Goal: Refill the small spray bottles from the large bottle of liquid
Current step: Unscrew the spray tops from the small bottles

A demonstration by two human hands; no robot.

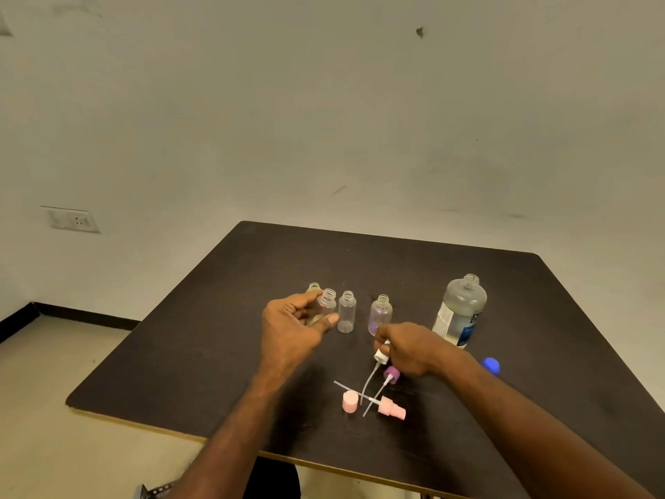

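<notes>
Several small clear spray bottles stand uncapped on the dark table (216, 340). My left hand (293, 327) grips one small bottle (326, 302), tilted a little; a yellowish bottle (314, 287) shows just behind it. A clear bottle (347, 311) and a purple-tinted bottle (380, 313) stand to the right. My right hand (410, 349) holds a white spray head (381, 355) with its thin tube hanging down. The large bottle (460, 311) stands open at the right, partly full of clear liquid.
A purple spray head (391, 374), a pink spray head (391, 409) and a pink cap (350, 401) lie near the table's front. A blue cap (491, 365) lies right of my right forearm. A wall socket (73, 220) sits on the left wall.
</notes>
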